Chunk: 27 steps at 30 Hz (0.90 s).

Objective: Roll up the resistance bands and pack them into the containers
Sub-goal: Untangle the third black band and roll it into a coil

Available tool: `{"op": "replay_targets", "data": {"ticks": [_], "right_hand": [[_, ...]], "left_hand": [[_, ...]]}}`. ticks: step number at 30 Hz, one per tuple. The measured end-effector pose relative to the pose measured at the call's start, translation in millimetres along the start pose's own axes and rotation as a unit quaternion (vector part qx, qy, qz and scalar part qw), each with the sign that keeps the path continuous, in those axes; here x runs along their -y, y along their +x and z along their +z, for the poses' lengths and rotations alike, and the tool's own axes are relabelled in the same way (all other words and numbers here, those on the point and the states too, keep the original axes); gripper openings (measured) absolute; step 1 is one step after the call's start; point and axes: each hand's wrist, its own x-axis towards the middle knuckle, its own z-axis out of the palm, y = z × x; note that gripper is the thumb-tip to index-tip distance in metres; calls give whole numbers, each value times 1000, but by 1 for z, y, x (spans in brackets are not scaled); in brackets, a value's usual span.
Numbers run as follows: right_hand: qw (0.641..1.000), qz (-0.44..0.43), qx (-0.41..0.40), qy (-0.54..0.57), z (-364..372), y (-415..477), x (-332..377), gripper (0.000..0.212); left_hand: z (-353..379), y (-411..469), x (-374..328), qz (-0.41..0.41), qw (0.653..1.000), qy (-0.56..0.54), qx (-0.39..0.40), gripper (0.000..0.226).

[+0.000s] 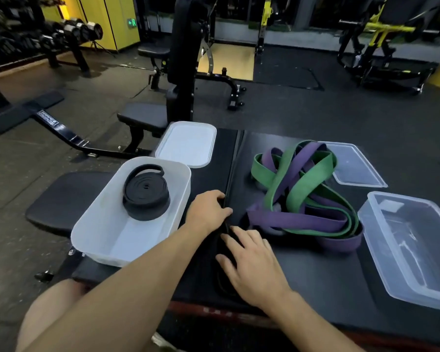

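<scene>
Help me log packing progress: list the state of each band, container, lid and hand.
White container: open, holding one roll.
Rolled black band: coiled, inside it.
White lid: off, lying flat.
Flat black band: unrolled, under both hands.
Green and purple bands: tangled, unrolled.
Clear container: open, empty.
Clear lid: off, lying flat.
Left hand: grips the unrolled band.
Right hand: fingers straight, pressing it.

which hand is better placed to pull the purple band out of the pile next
Probably right: the right hand lies beside the purple band, while the left hand sits nearer the white tub.
</scene>
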Motion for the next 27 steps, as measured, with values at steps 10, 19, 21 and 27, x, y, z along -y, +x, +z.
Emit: {"op": "replay_targets", "data": {"ticks": [10, 19, 21, 27], "right_hand": [[996, -50, -40, 63, -2, -34, -25, 43], [977, -90, -118, 151, 8, -25, -58, 18], [973, -100, -120, 169, 8, -20, -62, 19], [962, -2, -101, 254, 6, -25, -63, 25]], "left_hand": [[5, -68, -2, 23, 997, -56, -39, 40], [14, -81, 17, 207, 973, 13, -97, 15], [14, -83, 18, 299, 952, 20, -58, 18], [15, -91, 18, 325, 944, 50, 2, 21]]}}
